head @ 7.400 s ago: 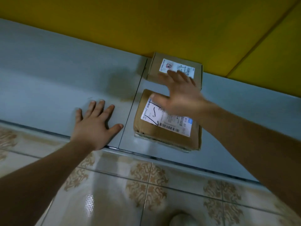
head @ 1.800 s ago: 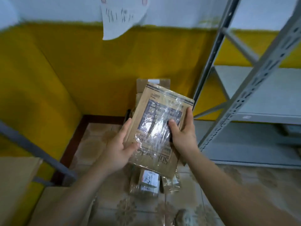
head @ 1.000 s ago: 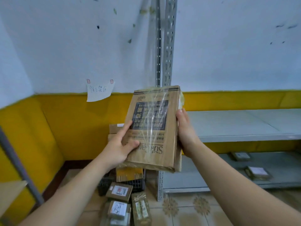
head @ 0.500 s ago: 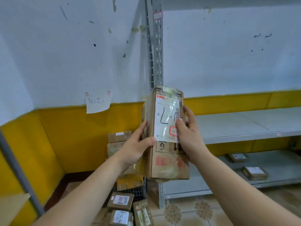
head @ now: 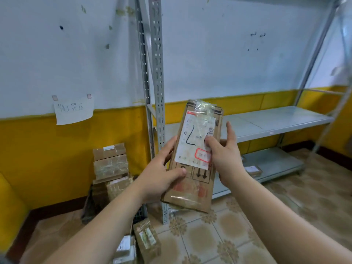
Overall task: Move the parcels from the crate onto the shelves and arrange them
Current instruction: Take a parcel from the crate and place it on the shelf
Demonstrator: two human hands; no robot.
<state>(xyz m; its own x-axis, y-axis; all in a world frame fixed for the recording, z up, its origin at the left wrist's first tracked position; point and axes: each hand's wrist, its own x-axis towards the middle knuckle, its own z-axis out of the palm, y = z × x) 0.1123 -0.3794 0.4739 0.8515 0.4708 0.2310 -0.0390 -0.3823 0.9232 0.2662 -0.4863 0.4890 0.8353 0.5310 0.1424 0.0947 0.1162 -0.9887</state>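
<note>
Grey metal shelving unit (head: 157,73) stands against a white and yellow wall and fills the right half of the view. Its bottom shelf (head: 276,161) carries at least one small labelled parcel (head: 253,170); whether more sit there cannot be told, since an arm hides part of it. Left of the unit, a stack of taped cardboard parcels (head: 110,164) rises from a dark crate (head: 91,204) that is mostly hidden. More loose parcels (head: 146,239) lie on the tiled floor near it.

At centre, a tall flat cardboard parcel (head: 196,155) wrapped in clear tape is held upright in the air in front of the shelves, label facing the viewer. The left hand (head: 162,178) grips its left edge, thumb across the front. The right hand (head: 224,155) pinches its right edge, thumb on the label.

Judging by this, the work is at an early stage: one parcel is in transit, and many wait by the crate.
</note>
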